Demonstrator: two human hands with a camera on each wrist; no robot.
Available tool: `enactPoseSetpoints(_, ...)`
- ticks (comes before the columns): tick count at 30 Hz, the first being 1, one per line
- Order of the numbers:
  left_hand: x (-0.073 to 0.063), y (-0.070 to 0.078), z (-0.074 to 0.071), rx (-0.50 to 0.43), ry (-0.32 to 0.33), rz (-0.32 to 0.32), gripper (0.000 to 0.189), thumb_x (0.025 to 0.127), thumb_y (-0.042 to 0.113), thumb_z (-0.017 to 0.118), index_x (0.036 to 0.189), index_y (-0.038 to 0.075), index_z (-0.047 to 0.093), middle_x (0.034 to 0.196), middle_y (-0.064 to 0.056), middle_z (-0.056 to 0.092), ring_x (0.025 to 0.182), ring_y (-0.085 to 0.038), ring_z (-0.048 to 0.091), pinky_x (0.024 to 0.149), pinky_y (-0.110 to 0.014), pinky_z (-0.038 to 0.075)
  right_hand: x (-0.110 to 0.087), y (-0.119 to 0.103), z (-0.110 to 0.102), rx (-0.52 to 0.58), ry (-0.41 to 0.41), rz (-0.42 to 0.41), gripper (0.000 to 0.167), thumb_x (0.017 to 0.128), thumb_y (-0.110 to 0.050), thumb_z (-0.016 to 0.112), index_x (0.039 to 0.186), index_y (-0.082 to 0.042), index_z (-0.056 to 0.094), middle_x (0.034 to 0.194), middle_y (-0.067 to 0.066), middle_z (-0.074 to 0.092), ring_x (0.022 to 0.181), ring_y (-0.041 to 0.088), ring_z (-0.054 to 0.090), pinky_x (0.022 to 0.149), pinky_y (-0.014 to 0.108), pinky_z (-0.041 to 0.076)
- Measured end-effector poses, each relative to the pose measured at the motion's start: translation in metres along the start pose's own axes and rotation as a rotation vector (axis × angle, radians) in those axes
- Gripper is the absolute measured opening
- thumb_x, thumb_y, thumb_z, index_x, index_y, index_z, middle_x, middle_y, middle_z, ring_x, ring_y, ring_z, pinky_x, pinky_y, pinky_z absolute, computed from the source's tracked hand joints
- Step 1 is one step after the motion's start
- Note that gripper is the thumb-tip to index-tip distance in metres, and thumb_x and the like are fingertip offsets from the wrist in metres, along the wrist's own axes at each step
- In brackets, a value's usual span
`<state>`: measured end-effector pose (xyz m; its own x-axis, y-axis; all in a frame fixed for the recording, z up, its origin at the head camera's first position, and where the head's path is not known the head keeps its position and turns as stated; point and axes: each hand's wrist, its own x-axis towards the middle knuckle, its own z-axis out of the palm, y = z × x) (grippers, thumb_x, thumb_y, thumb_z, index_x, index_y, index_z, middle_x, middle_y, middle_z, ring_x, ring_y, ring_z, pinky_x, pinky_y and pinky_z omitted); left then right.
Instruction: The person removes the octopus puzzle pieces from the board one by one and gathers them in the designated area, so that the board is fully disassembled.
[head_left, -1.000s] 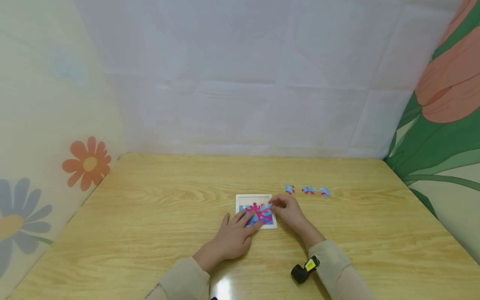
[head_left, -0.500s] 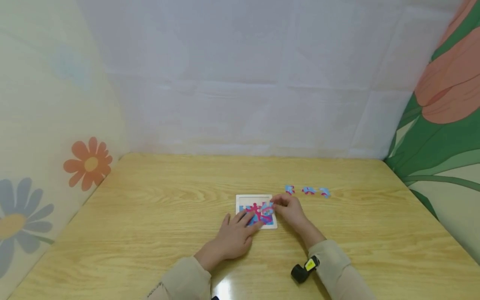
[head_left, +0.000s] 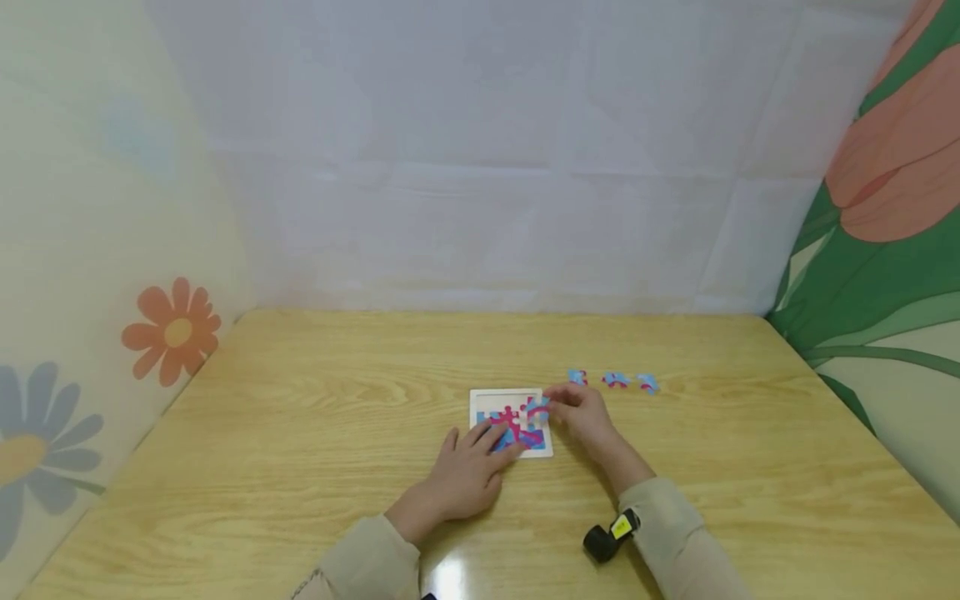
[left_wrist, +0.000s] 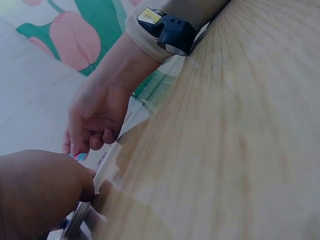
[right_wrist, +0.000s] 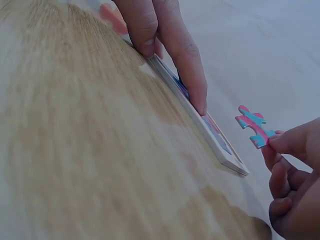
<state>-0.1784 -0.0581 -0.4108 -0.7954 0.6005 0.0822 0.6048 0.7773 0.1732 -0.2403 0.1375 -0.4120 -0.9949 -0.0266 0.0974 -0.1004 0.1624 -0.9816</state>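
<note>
White backdrop fills the back, creased, top cut off by the head view. Table runs out of frame at the bottom; glare patch near that edge washes out the grain. Side panels: pink tulip print on the right, cropped; blue flower print on the left, also cropped; smaller orange flower print next to it, in full.

Both sleeves, left and right, leave the head view at the bottom. Left hand: fingers straight, laid over the tray; gripping nothing. In the left wrist view it's cropped at the left and blocks most of the tray.

Right hand: thumb and finger pinch a puzzle piece; partly cropped in the right wrist view.

White tray is on the table between the hands. Blue, pink and purple pieces in it, near-left part hidden under the left hand. Bare base shows along the far side.

Black wrist camera at the right cuff. Left one: just a dark scrap at the bottom edge.

Three loose pieces on the table beyond the right hand, leftmost partly covered by it.

Held piece: blue and pink, off the tray, above its right end. Left wrist view gets only a sliver.
</note>
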Motion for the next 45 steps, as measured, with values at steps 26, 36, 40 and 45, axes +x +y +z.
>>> enactPoseSetpoints(26,-0.004,0.0,0.005,0.012,0.03,0.023,0.043,0.087,0.02,0.04,0.129,0.025,0.042,0.134,-0.009,0.032,0.123,-0.03,0.023,0.09,-0.058,0.018,0.006,-0.017,-0.053,-0.025,0.004,0.063,0.023,0.079,0.001,0.057,0.1,0.011,0.056,0.079,0.001,0.06,0.064,0.008,0.047,0.057,0.021,0.038)
enactPoseSetpoints(36,-0.004,-0.002,0.003,-0.003,0.011,0.016,0.043,0.088,0.021,0.04,0.131,0.025,0.04,0.136,-0.009,0.03,0.124,-0.029,0.021,0.091,-0.057,0.016,0.003,-0.012,-0.095,-0.119,0.031,0.093,0.027,0.082,-0.003,0.055,0.105,0.01,0.054,0.086,0.003,0.059,0.068,0.014,0.046,0.062,0.028,0.04)
enactPoseSetpoints(40,-0.004,-0.002,0.004,0.0,0.009,0.019,0.043,0.088,0.021,0.04,0.131,0.025,0.039,0.136,-0.008,0.029,0.125,-0.029,0.02,0.092,-0.057,0.016,0.0,-0.011,-0.111,-0.153,0.038,0.116,0.029,0.084,-0.007,0.054,0.108,0.009,0.053,0.083,-0.002,0.056,0.068,0.015,0.044,0.062,0.029,0.039)
enactPoseSetpoints(45,-0.003,-0.003,0.004,0.006,0.017,0.02,0.043,0.088,0.021,0.039,0.131,0.025,0.04,0.136,-0.008,0.03,0.124,-0.029,0.021,0.091,-0.057,0.016,-0.003,-0.011,-0.128,-0.185,0.053,0.134,0.033,0.084,-0.011,0.054,0.11,0.009,0.051,0.078,-0.009,0.053,0.066,0.011,0.044,0.06,0.028,0.038)
